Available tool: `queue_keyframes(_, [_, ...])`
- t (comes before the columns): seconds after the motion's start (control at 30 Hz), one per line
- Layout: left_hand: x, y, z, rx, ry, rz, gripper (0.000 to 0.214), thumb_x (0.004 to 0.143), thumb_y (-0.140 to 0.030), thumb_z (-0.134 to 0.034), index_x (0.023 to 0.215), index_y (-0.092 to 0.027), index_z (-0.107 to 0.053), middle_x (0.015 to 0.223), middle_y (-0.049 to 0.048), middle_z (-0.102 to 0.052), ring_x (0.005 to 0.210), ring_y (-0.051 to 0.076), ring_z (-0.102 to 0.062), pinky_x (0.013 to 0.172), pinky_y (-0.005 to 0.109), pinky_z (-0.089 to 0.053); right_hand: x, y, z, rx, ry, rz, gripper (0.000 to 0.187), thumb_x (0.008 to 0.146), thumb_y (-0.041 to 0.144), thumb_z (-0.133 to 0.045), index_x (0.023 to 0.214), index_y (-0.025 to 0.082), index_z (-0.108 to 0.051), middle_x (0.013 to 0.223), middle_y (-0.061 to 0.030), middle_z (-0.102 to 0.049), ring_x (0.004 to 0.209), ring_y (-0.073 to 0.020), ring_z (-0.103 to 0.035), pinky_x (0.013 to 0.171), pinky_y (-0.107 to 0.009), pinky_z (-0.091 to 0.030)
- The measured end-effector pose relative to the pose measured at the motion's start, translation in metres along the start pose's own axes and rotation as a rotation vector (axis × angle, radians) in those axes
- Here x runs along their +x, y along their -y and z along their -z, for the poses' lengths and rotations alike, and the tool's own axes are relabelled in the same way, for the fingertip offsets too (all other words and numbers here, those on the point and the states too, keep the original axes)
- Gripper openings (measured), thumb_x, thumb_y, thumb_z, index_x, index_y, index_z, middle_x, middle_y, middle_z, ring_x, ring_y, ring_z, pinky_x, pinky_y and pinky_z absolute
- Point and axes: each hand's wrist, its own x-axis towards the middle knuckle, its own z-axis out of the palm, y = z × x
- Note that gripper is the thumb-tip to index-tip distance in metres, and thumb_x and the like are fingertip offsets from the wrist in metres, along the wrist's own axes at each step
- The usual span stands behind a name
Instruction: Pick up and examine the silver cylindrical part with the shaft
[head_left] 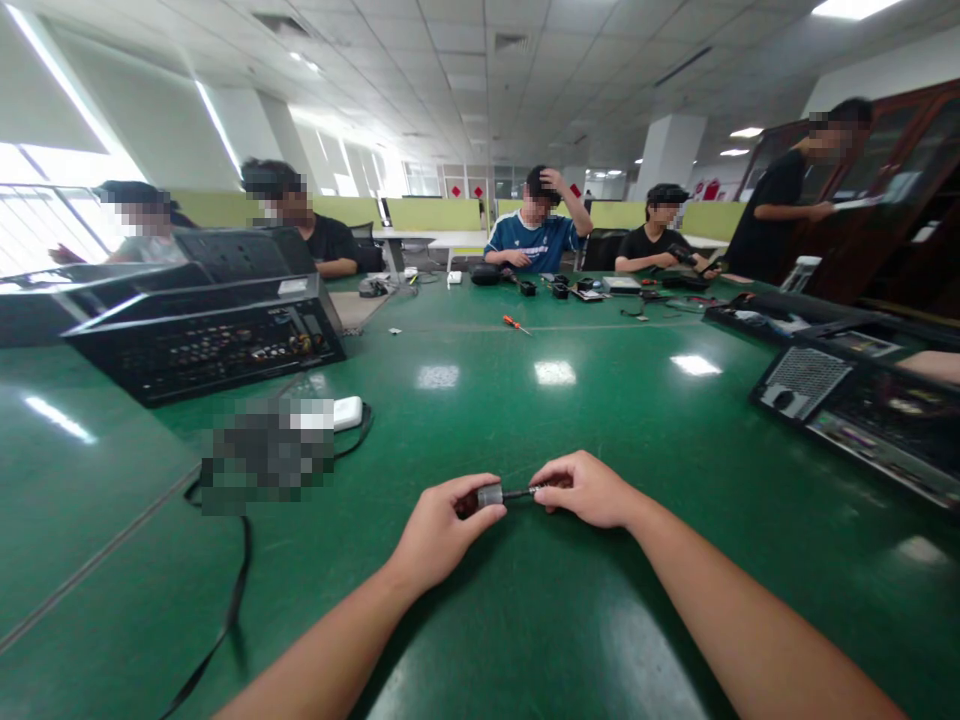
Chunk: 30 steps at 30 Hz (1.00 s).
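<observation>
Both of my hands meet over the green table, at either end of a small screwdriver-like tool [490,496]. It has a greyish, see-through cylinder and a thin dark shaft; its exact kind is too small to make out. My left hand [442,530] is closed round the cylinder between thumb and fingers. At the other end, my right hand [589,490] pinches the shaft's tip, which the fingers partly hide. The tool lies roughly level, just above the tabletop.
Opened computer cases stand at left [217,340] and right [862,400] on the green table [480,420]. A strap [238,590] trails from a blurred-out item. An orange screwdriver [514,323] lies farther off. Several people sit or stand beyond, among small parts.
</observation>
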Motion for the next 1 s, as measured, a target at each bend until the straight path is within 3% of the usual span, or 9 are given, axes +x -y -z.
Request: queue_keyframes(1.0, [0.0001, -0.0013, 0.0007, -0.005, 0.009, 0.008, 0.032, 0.078, -0.036, -0.067, 0.107, -0.023, -0.07, 0.103, 0.003, -0.073, 0.093, 0.024, -0.067, 0.085, 0.033, -0.052, -0.0023, 0.0042, 0.0085, 0.013, 0.041, -0.043, 0.027, 0.078, 0.029, -0.065, 0.099, 0.013, -0.071, 0.072, -0.0034, -0.068, 0.066, -0.0144, -0.062, 0.065, -0.025, -0.047])
